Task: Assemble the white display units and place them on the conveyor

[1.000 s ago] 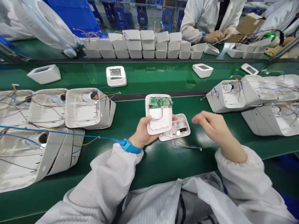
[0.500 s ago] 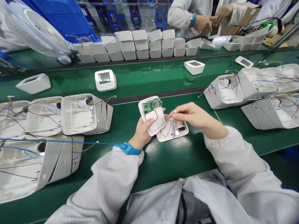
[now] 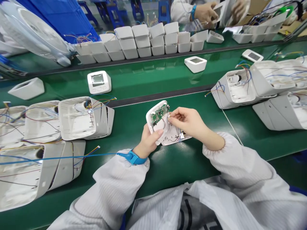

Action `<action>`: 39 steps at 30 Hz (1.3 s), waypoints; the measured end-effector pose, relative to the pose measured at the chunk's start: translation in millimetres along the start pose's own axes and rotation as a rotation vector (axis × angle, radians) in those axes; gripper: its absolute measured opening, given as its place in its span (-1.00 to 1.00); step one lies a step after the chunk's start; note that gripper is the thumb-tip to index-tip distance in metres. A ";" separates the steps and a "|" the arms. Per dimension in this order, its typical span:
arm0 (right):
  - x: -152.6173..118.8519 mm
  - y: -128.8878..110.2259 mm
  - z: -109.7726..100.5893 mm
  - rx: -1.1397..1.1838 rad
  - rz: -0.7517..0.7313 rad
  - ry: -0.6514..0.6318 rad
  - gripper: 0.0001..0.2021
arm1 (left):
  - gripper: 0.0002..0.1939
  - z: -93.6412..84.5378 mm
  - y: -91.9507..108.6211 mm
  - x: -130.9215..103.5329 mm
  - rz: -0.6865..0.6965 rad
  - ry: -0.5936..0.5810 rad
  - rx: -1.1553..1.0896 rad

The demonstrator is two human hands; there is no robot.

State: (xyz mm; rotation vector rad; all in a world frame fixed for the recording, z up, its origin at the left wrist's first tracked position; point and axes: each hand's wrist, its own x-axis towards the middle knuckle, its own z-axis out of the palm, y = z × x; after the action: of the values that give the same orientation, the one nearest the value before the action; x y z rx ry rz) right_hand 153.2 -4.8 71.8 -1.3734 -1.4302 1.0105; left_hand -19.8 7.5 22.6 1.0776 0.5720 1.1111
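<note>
My left hand (image 3: 149,140) grips a white plastic cover (image 3: 153,126), tilted up, with a green circuit board (image 3: 160,115) fixed inside it. The thumb presses on its inner face. At the board's right edge, my right hand (image 3: 185,119) is closed in a pinch on what looks like a small white wire connector, mostly hidden by the fingertips. Below both hands, a white housing (image 3: 169,141) with coloured wires and a white plug (image 3: 181,136) lies open on the green bench, partly covered by the cover and my right hand.
Open white housings (image 3: 78,118) with loose wires are stacked at left, and more housings (image 3: 236,88) at right. Finished-looking display units (image 3: 99,82) sit on the far strip. A blue wrist strap (image 3: 135,157) trails a cord leftward. Across the bench, a co-worker's hands (image 3: 206,14) handle a white part.
The cover in my left hand has tipped more upright. My right hand has moved up from the wires over the lower housing to the board's edge, its fingers now pinched.
</note>
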 end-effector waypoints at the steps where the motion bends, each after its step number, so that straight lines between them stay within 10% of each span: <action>1: -0.7 0.0 0.7 -0.049 -0.031 0.016 -0.87 | -0.46 0.7 0.5 -0.3 -0.005 0.005 0.005; 23: -6.7 -3.8 8.8 0.012 -0.029 0.006 -0.82 | -0.56 -5.0 -11.4 -5.3 -0.049 0.008 0.071; 34: -2.8 11.0 -1.1 -0.517 -0.492 0.230 -0.73 | -0.56 -7.8 -4.0 -1.5 -0.152 -0.055 -0.029; 39: 4.4 16.1 -11.0 -0.527 -0.650 0.089 -0.54 | -0.51 -4.4 2.8 -2.8 -0.217 -0.064 -0.074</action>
State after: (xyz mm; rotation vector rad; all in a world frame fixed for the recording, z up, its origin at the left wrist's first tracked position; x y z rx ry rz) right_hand 168.3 0.2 59.7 -1.1400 -1.9738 0.1529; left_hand -25.7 6.8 23.0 0.9597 0.5785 0.8994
